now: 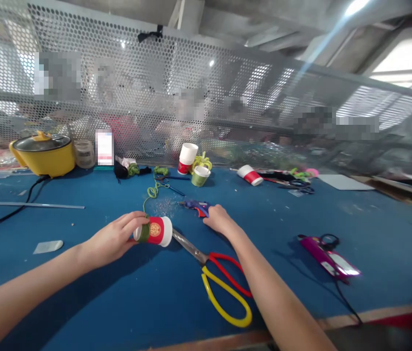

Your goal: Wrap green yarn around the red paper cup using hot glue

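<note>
My left hand (pixel 120 235) grips a paper cup (pixel 160 231), white with a red band and a gold emblem, tilted on its side. Green yarn (pixel 151 191) is wound around its base end and trails back across the table. My right hand (pixel 219 218) has its fingers around the handle of a blue hot glue gun (pixel 196 205) with an orange-red trigger, its nozzle pointing left. Between my arms lie large scissors (pixel 202 258), one handle loop red and one yellow, their tip by the cup's rim.
Behind stand a yellow electric pot (pixel 53 155), a jar (pixel 84 153), a lit phone (pixel 104 147), stacked cups (pixel 187 157) and a green-wrapped cup (pixel 200 176). Another cup (pixel 250 175) lies tipped over. A purple device (pixel 327 256) with a cord lies right. A perforated metal screen (pixel 147 73) borders the blue table.
</note>
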Motion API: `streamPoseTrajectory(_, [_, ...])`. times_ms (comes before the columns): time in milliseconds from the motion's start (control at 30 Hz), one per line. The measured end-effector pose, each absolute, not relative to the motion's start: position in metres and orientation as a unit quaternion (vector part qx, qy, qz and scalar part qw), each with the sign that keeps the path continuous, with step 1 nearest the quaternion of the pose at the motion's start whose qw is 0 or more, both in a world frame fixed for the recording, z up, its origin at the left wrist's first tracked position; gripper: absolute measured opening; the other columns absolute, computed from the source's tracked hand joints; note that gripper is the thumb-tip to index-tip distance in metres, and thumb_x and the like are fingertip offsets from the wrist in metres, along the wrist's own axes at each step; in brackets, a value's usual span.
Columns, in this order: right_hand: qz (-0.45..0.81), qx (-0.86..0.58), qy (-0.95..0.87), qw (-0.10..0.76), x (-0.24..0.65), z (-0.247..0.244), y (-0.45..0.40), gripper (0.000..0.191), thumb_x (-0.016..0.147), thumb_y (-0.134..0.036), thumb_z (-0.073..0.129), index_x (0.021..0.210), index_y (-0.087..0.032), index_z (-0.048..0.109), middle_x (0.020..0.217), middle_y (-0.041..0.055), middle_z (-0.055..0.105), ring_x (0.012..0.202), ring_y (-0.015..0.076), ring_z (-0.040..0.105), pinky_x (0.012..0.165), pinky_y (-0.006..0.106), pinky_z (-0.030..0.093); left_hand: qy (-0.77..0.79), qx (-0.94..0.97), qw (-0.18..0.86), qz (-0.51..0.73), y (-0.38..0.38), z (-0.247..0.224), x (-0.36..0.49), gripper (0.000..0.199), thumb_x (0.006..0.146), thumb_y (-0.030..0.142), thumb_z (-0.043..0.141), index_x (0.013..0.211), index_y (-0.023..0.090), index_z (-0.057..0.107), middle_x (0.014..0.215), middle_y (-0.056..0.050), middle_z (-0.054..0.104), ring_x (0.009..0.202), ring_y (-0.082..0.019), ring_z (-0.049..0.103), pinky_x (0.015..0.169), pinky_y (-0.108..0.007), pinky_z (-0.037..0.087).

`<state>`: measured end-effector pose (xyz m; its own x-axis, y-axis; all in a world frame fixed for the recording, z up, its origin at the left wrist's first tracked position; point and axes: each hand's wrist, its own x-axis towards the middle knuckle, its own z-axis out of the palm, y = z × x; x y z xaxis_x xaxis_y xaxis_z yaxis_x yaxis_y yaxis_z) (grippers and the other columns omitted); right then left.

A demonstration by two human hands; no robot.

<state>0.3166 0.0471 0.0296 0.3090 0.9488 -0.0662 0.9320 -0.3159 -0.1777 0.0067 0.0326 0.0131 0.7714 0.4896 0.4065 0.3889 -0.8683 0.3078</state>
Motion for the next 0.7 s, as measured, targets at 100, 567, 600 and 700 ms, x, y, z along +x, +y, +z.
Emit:
streamPoseTrajectory(100, [0.084, -0.814, -0.569, 0.078, 0.315, 0.027, 0.051, 0.019, 0.067, -0.013, 0.060, 0.085, -0.009, 0.062, 0.090, 0.0183, 0.065, 0.087, 0.0257, 0.063, 0.069, 0.028, 0.045, 0.245, 0.928, 0.118, 0.254, 0.040, 0.004, 0.006, 0.043, 0.079, 0.003, 0.051, 0.117, 0.019, 0.038, 0.122, -0.013, 0.048, 0.111, -0.023, 0.052, 0.091, -0.040, 0.050])
streamPoseTrajectory(567, [0.383, -0.632, -0.612, 0.283, 0.237, 0.069, 0.001, 0.025, 0.073, -0.037, 0.056, 0.081, -0.014, 0.061, 0.051, -0.0014, 0.054, 0.044, 0.0121, 0.051, 0.046, 0.025, 0.044, 0.282, 0.897, 0.171, 0.294, 0.038, -0.012, -0.010, 0.034, 0.087, 0.008, 0.040, 0.117, 0.021, 0.042, 0.124, -0.012, 0.044, 0.107, -0.021, 0.055, 0.080, -0.032, 0.054])
streamPoseTrajectory(600, [0.394, -0.633, -0.604, 0.283, 0.235, 0.065, -0.002, 0.027, 0.074, -0.038, 0.055, 0.082, -0.013, 0.061, 0.052, -0.0008, 0.055, 0.044, 0.0124, 0.051, 0.045, 0.025, 0.045, 0.285, 0.895, 0.179, 0.291, 0.037, -0.011, -0.010, 0.033, 0.087, 0.007, 0.038, 0.116, 0.022, 0.042, 0.124, -0.012, 0.043, 0.106, -0.021, 0.055, 0.080, -0.032, 0.054])
streamPoseTrajectory(700, [0.378, -0.629, -0.616, 0.287, 0.235, 0.056, -0.012, 0.028, 0.076, -0.038, 0.053, 0.083, -0.013, 0.064, 0.052, 0.0001, 0.056, 0.045, 0.0131, 0.052, 0.044, 0.025, 0.045, 0.281, 0.886, 0.210, 0.302, 0.034, -0.008, -0.010, 0.031, 0.088, 0.009, 0.040, 0.115, 0.022, 0.043, 0.125, -0.012, 0.042, 0.110, -0.022, 0.053, 0.084, -0.034, 0.053])
